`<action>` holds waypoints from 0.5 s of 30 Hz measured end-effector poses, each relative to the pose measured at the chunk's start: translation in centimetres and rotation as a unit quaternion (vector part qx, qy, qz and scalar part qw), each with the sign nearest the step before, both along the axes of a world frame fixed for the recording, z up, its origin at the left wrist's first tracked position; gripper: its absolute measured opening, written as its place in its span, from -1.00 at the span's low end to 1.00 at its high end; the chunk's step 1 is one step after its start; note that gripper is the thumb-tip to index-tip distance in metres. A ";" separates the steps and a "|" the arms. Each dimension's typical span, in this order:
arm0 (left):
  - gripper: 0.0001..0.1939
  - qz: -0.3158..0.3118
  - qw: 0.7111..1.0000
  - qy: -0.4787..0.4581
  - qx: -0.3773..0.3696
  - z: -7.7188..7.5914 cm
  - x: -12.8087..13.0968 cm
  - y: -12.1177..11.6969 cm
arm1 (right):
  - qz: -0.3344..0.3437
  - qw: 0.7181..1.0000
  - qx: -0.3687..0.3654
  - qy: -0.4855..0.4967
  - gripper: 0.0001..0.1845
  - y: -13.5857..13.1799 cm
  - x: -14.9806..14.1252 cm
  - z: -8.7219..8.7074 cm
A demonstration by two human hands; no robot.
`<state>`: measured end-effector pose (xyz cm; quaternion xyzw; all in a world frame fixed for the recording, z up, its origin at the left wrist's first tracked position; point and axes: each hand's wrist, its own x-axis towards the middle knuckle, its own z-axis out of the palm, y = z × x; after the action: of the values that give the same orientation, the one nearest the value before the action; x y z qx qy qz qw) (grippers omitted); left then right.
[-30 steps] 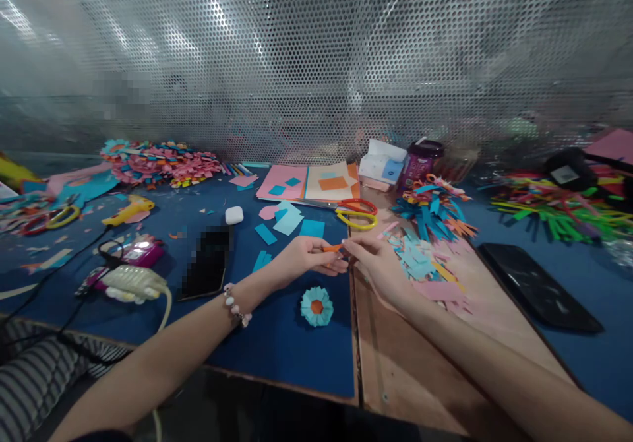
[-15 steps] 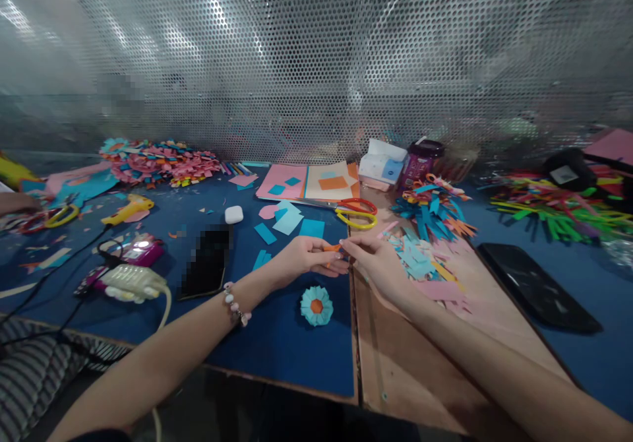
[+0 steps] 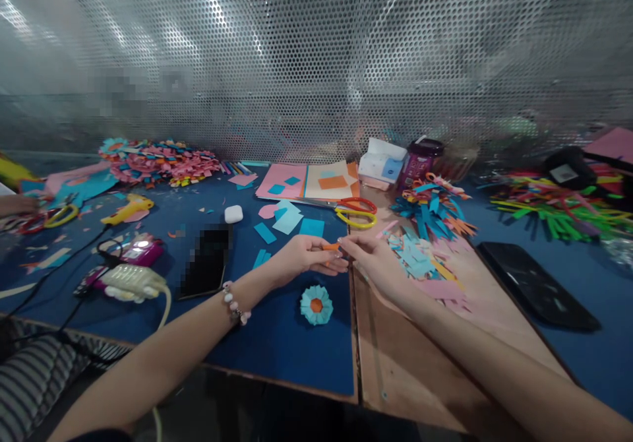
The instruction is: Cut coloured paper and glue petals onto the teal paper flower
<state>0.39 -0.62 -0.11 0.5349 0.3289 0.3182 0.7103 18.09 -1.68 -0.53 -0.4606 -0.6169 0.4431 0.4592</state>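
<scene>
Between my two hands is a small orange paper strip (image 3: 331,247), partly hidden by the fingers. My left hand (image 3: 312,255), with a beaded bracelet (image 3: 232,305) on its wrist, pinches the strip between thumb and forefinger. From the other side, the thumb and forefinger of my right hand (image 3: 374,260) close on its right end. Below the hands a light-blue paper flower (image 3: 324,318) with an orange centre lies on the blue tabletop. Just beyond them are cut blue paper pieces (image 3: 311,228) and large scissors (image 3: 357,214) with red and yellow handles.
Left of my arm lie a phone (image 3: 206,260), a white earbud case (image 3: 233,214), a power strip (image 3: 131,282) with cords and a yellow glue gun (image 3: 129,209). To the right are paper scraps (image 3: 418,257) and a black tray (image 3: 537,284). Another person's hand (image 3: 17,204) shows far left.
My hands stay almost in place, with only slight finger movement at the orange paper strip. At the far left, the other person's hand shifts slightly.
</scene>
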 end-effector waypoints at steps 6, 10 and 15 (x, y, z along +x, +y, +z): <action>-0.70 -0.002 1.000 0.011 0.008 0.2 0.0 -0.1 | 0.008 1.000 0.015 -0.020 -0.70 0.0 0.0 0.0; -0.69 -0.008 1.000 0.014 -0.001 0.3 0.0 -0.1 | 0.003 1.000 0.000 0.000 -0.72 0.1 0.1 -0.1; -0.67 -0.005 1.000 0.010 -0.022 0.3 0.0 0.1 | 0.003 1.000 -0.001 0.011 -0.73 0.2 0.1 -0.2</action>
<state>0.39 -0.54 0.23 0.5240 0.3402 0.3023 0.7199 18.22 -1.49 -0.69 -0.4543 -0.6131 0.4501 0.4638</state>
